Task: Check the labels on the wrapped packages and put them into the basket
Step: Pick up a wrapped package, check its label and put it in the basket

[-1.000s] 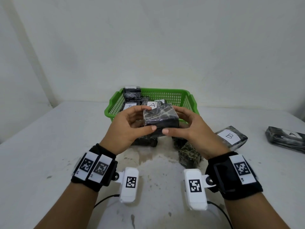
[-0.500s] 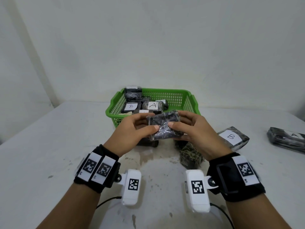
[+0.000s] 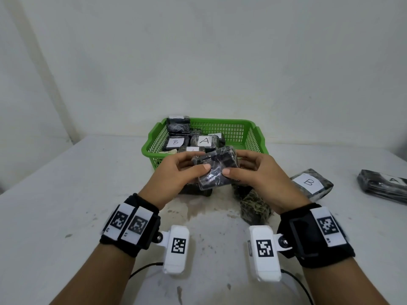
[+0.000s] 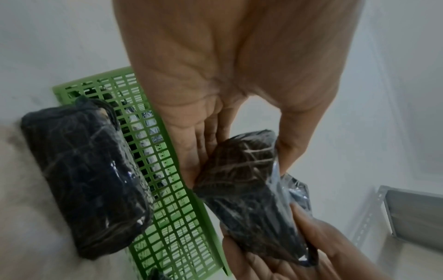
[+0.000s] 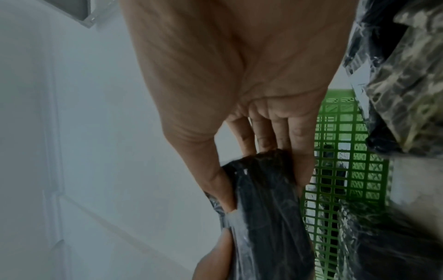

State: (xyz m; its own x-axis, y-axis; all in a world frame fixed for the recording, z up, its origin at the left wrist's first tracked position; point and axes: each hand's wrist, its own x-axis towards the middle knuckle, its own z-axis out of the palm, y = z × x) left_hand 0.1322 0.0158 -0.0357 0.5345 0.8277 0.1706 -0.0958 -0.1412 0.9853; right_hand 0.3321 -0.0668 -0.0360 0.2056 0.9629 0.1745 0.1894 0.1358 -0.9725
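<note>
A dark plastic-wrapped package hangs just in front of the green basket. My left hand grips its left end and my right hand grips its right end, thumbs on the near face and fingers behind. No label shows on the face turned to me. The basket holds several wrapped packages, among them one marked B and one marked A.
On the white table lie more wrapped packages: one marked B to the right, one marked A at the far right, a mottled one under my right hand, and another against the basket's front.
Both hands have turned the package over between them, tilting its top face away, and lowered it slightly in front of the basket. The grip at both ends stays.
</note>
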